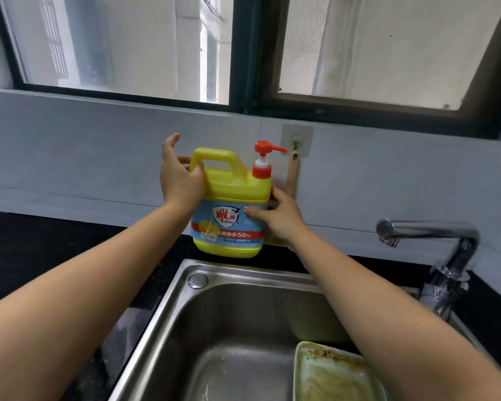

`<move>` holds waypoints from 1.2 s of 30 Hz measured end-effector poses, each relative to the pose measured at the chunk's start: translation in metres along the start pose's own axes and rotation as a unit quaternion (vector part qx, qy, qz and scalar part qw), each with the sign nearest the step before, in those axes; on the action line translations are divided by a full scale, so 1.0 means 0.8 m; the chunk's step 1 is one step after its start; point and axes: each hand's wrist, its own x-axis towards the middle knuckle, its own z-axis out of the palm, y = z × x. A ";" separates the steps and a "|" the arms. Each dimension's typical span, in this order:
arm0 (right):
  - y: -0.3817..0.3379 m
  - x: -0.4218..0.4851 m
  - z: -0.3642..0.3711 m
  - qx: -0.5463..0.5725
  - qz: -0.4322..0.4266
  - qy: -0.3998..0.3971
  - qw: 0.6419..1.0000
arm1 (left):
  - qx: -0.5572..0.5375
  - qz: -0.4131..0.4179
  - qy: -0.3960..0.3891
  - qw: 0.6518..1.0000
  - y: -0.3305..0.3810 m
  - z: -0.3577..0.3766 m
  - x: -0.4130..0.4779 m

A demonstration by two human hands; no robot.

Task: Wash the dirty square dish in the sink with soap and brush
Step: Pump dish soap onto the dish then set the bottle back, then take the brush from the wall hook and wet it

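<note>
Dish (330, 377) in sink (168, 299) — left hand (180, 180), right hand (281, 218) grip soap bottle (232, 195), maybe lifted.

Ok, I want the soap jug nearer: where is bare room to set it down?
The black counter left of the sink is bare; so is the sink floor left of the dish. The tap crowds the right side.

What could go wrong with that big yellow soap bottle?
1. The left hand and right hand hold the bulky dish soap jug by its sides. It might slip and drop into the sink, perhaps onto the dirty square dish.
2. Its red pump is close to the wooden handle, likely the brush's, hanging on the wall hook, and could knock it down.
</note>
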 end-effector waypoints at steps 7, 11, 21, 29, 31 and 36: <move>-0.003 0.009 -0.006 -0.084 0.000 0.024 0.996 | 0.024 -0.019 -0.038 0.999 -0.004 0.011 0.010; 0.002 0.005 -0.019 -0.159 -0.009 0.091 0.983 | 0.010 -0.018 -0.060 0.998 -0.008 0.001 -0.001; 0.016 0.028 -0.036 -0.188 0.055 0.261 0.945 | 0.005 -0.009 -0.033 0.999 -0.025 0.000 -0.070; 0.010 0.031 -0.035 -0.295 0.054 0.225 0.927 | -0.003 -0.083 -0.138 0.987 -0.034 0.020 -0.105; 0.006 0.028 -0.038 -0.282 0.042 0.235 0.929 | 0.005 -0.097 -0.184 0.978 -0.035 0.024 -0.114; -0.006 0.008 -0.039 -0.202 -0.010 0.258 0.945 | 0.030 -0.116 -0.293 0.949 -0.037 0.032 -0.130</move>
